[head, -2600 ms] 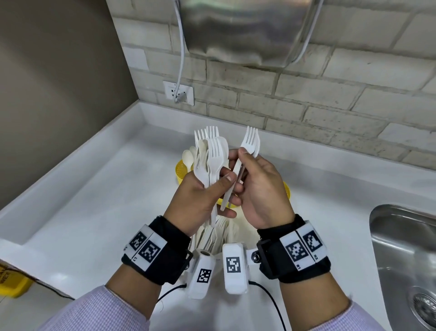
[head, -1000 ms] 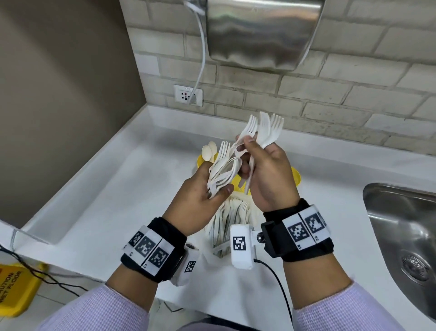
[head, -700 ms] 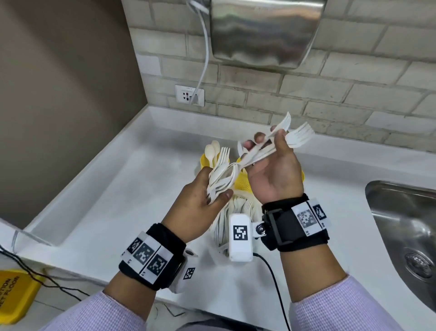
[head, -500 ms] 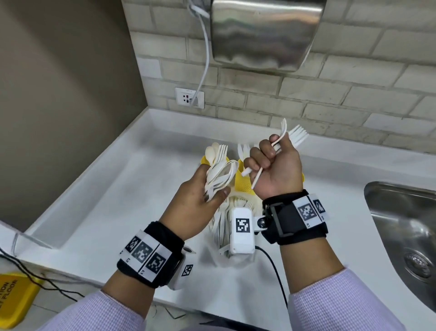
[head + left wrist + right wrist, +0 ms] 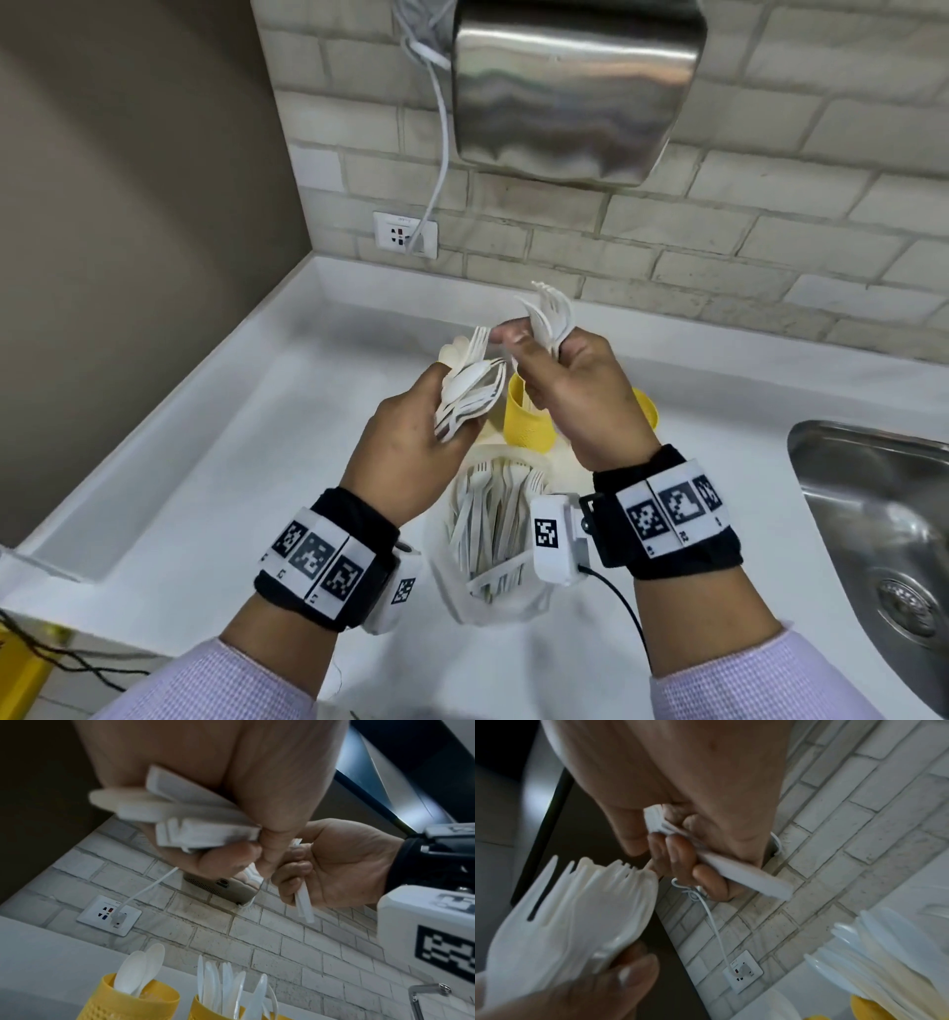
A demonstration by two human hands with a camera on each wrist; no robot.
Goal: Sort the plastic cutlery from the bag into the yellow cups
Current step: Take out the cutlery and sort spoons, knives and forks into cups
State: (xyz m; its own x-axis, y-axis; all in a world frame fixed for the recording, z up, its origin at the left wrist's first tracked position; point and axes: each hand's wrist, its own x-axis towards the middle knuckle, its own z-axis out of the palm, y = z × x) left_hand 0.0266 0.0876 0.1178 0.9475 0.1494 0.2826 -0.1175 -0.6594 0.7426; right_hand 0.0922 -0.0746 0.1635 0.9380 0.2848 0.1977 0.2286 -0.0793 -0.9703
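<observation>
My left hand [image 5: 411,431] grips a bundle of white plastic forks [image 5: 470,385], tines pointing up and away. My right hand [image 5: 570,390] holds a few white forks [image 5: 552,313] upright, fingers curled round their handles [image 5: 303,902]. Both hands hover above the yellow cups [image 5: 526,416] at the back of the counter. In the left wrist view one yellow cup [image 5: 131,1002] holds spoons [image 5: 140,969] and another cup [image 5: 205,1010] holds knives [image 5: 231,986]. A clear plastic bag [image 5: 493,539] of white cutlery lies on the counter below my wrists.
A white counter [image 5: 205,488] runs into a corner, with a steel sink [image 5: 883,524] at the right. On the brick wall hang a steel hand dryer [image 5: 570,87] and a socket [image 5: 405,234] with its white cable.
My right hand pulled a few forks away from the left bundle, swung them outward, then closed round their handles and turned them upright. The left hand stayed put with its bundle.
</observation>
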